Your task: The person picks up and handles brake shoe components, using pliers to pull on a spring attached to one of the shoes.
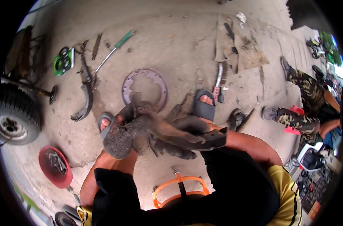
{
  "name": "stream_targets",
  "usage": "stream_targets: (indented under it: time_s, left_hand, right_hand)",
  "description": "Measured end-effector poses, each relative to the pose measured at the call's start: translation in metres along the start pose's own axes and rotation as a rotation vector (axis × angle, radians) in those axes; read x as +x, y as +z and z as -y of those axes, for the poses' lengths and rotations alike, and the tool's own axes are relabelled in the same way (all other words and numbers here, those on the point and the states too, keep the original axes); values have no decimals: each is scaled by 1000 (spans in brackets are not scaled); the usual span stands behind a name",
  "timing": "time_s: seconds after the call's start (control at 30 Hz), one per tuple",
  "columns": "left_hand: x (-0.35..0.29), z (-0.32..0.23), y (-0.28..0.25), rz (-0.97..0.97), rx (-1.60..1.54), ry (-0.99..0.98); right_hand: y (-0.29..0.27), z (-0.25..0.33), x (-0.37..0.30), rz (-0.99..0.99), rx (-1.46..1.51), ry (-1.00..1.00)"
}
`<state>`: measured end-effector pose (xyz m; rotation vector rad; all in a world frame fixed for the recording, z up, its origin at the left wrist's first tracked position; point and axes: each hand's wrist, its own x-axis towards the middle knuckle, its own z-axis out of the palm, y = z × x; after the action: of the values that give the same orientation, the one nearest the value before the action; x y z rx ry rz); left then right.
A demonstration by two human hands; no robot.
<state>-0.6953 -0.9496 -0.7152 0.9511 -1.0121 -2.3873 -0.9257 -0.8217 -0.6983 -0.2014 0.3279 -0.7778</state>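
My left hand, in a dark, dirty knit glove, is closed around one end of a curved metal brake shoe. Gloved as well, my right hand grips the shoe toward its other end, with fingers showing below it. The piece is held over the gap between my knees, and some blur hides its finer edges. Just beyond, a flat metal ring with a notched inner edge lies on the concrete. A second curved brake shoe rests on the ground to the left.
A green-handled screwdriver and a green card with black rings lie far left. Nearer are a wheel and a red bowl of metal parts. Right are a wire brush, cardboard and a person in camouflage trousers.
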Motion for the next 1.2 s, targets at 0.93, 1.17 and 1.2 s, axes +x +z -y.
stream_targets:
  time_s: [0.93, 1.17, 1.2]
  left_hand:
    - [3, -38, -48, -517, -18, 56]
    - [1, -32, -57, -486, 50, 44]
    - [0, -31, -57, -486, 31, 36]
  right_hand:
    - [-100, -82, 29, -601, -1754, 345]
    - [-119, -91, 39, -656, -1670, 455]
    - [-118, -92, 39, -669, -1669, 510]
